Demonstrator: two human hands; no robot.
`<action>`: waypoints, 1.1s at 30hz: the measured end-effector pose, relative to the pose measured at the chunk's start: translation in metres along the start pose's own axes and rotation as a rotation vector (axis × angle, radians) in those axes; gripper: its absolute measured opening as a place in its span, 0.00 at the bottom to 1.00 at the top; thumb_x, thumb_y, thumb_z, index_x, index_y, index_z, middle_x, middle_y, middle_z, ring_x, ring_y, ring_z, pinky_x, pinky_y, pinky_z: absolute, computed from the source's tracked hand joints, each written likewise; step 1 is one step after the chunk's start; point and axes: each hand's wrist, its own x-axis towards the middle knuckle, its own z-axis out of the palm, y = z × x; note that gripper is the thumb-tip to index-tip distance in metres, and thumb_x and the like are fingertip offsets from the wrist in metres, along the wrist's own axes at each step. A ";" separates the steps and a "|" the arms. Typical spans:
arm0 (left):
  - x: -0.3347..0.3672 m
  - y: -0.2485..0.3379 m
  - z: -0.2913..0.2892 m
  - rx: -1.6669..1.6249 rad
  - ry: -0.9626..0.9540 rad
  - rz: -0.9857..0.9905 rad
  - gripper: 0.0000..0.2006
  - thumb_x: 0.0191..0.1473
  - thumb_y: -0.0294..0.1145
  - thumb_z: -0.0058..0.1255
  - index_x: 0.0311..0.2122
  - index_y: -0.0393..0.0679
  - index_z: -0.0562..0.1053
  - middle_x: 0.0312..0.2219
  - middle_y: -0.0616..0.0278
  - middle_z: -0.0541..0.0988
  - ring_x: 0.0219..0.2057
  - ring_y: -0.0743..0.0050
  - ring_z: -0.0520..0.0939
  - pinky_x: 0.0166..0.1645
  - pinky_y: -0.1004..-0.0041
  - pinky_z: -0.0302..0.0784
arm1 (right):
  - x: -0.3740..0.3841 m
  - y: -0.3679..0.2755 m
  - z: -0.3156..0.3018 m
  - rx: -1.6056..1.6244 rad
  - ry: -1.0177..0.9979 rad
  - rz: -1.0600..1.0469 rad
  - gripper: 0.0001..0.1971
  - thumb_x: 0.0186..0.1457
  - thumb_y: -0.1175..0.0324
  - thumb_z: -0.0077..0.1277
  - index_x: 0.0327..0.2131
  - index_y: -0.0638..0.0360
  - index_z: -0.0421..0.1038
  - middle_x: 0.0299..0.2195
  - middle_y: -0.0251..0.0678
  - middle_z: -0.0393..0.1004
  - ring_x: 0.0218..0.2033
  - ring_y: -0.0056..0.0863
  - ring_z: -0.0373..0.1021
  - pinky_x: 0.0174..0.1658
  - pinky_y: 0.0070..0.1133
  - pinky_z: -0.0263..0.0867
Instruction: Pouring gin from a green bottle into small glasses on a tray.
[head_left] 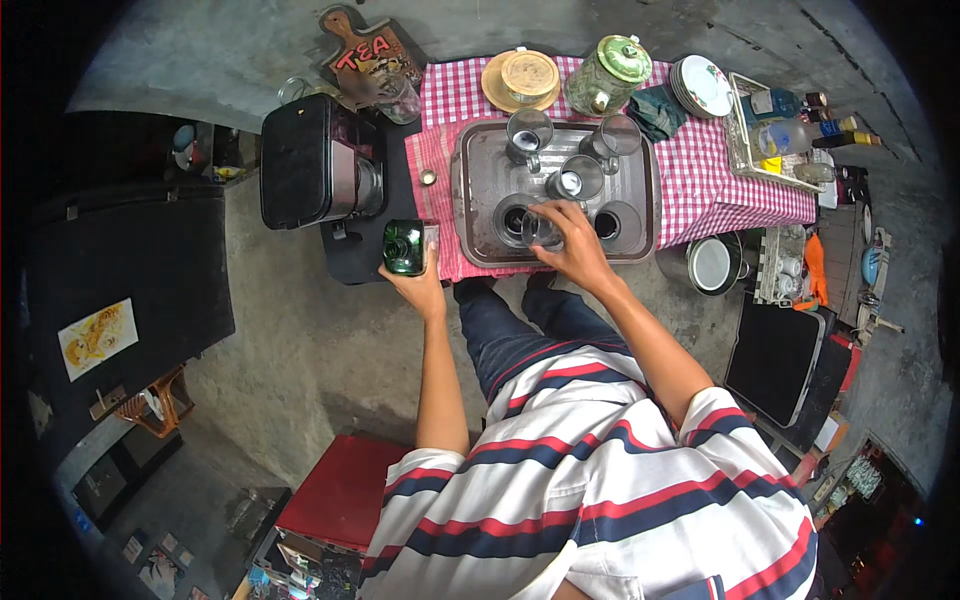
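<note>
My left hand [422, 292] is wrapped round a green glass bottle [404, 249] at the left front corner of the table. My right hand [574, 246] grips a small clear glass [540, 230] by its rim, tilted over a glass mug [511, 219] with something dark inside. That mug stands on a grey-brown tray [643, 180]. Beside it on the tray is another glass with dark contents [614, 222]. Behind these are more glass mugs, one in the middle [577, 180], one at the back left [527, 138] and one at the back right [612, 142].
A black coffee maker [300, 165] stands left of the tray. A small metal cup [428, 177] sits on the red checked cloth [450, 95]. Behind the tray are a green lidded canister [606, 82] and a wooden-lidded jar [529, 73]. Stacked plates [706, 86] and a bottle rack [742, 150] are right.
</note>
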 end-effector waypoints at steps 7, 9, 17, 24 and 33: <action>0.002 -0.003 -0.001 -0.034 -0.010 0.017 0.37 0.43 0.40 0.72 0.52 0.34 0.61 0.43 0.45 0.75 0.44 0.51 0.79 0.50 0.60 0.71 | 0.001 0.003 0.004 -0.112 -0.024 -0.034 0.31 0.41 0.71 0.64 0.54 0.53 0.70 0.48 0.39 0.70 0.49 0.43 0.65 0.53 0.35 0.63; 0.004 -0.005 -0.002 -0.034 -0.006 0.004 0.37 0.43 0.40 0.72 0.52 0.35 0.61 0.42 0.44 0.76 0.44 0.50 0.79 0.49 0.59 0.72 | 0.001 0.004 0.004 -0.131 -0.031 -0.038 0.32 0.41 0.71 0.64 0.54 0.52 0.69 0.48 0.38 0.69 0.49 0.42 0.65 0.53 0.35 0.63; 0.002 -0.010 0.000 0.000 0.016 0.047 0.38 0.41 0.41 0.73 0.51 0.35 0.61 0.40 0.44 0.77 0.43 0.47 0.81 0.47 0.57 0.73 | 0.003 0.001 0.006 -0.210 -0.065 -0.062 0.33 0.41 0.70 0.64 0.56 0.50 0.68 0.49 0.36 0.69 0.49 0.40 0.64 0.52 0.34 0.61; 0.000 0.001 -0.001 0.009 -0.021 0.008 0.37 0.43 0.41 0.72 0.51 0.35 0.61 0.41 0.43 0.77 0.43 0.47 0.80 0.48 0.57 0.73 | 0.003 -0.002 0.006 -0.289 -0.075 -0.079 0.34 0.42 0.70 0.64 0.57 0.49 0.68 0.50 0.34 0.69 0.50 0.40 0.63 0.52 0.34 0.60; -0.001 -0.007 -0.001 0.009 -0.008 0.051 0.37 0.45 0.40 0.70 0.52 0.33 0.61 0.41 0.41 0.77 0.43 0.47 0.81 0.48 0.57 0.73 | 0.003 -0.006 0.007 -0.323 -0.092 -0.118 0.35 0.42 0.70 0.64 0.58 0.49 0.66 0.51 0.34 0.68 0.50 0.40 0.62 0.51 0.34 0.58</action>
